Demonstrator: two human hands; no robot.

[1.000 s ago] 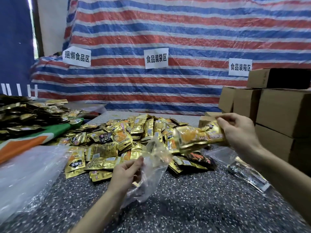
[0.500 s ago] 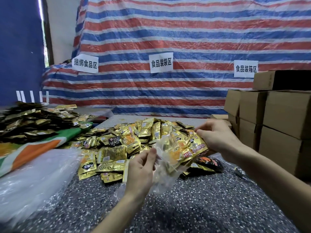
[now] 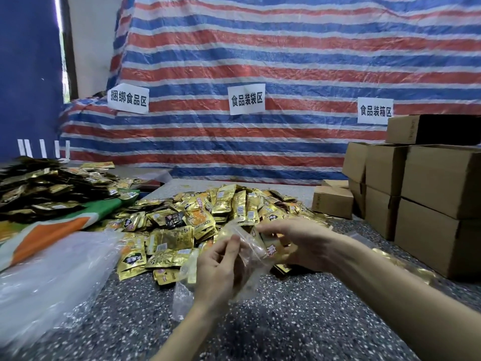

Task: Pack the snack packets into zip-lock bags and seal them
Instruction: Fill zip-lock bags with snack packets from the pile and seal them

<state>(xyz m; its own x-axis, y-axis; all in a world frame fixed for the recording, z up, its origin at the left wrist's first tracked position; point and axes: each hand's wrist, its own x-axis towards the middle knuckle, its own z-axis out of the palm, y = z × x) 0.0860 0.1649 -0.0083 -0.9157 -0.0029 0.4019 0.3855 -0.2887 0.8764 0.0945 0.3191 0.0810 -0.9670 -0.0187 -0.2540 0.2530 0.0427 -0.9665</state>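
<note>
Clear zip-lock bag (image 3: 247,267) is held up off the counter (image 3: 286,324), just in front of the pile (image 3: 208,217). My left grip (image 3: 216,269) pinches the mouth edge. My right grip (image 3: 296,243) is clenched round a bundle of gold snack packets (image 3: 272,252), which looks partway into the mouth. Step: loading, I'd say. Next: seat the bundle at the bottom, release, press the zip flat. Film is limp, so the mouth may fold.

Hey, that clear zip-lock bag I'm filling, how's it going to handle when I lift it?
Probably floppy: the zip-lock bag crumples and sags around the left hand, which pinches its mouth. Likely light, since it is thin film and only the few snack packets held by the right hand are going in. Possibly slippery, as the film looks glossy.
</note>
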